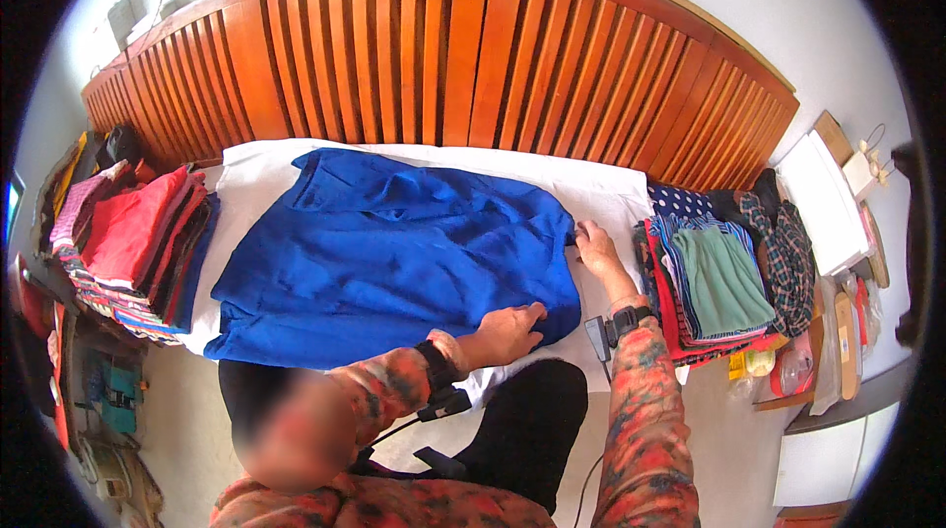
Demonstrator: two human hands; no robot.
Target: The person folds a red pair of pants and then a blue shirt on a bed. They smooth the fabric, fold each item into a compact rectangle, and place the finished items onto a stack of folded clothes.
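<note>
A blue cloth garment [384, 262] lies spread out and somewhat wrinkled on a white sheet [606, 188] in front of me. My left hand [506, 334] rests on the garment's near right part, palm down, with its fingers bent. At the garment's right edge, my right hand [593, 247] has its fingertips against a dark bit of the cloth; whether they pinch it is not plain. Both wrists wear black straps with small devices.
A stack of folded clothes [133, 232] stands at the left, another with a green cloth [720, 280] on top at the right. Behind the sheet rises a slatted wooden headboard [458, 55]. A cable [587, 487] hangs by my right arm.
</note>
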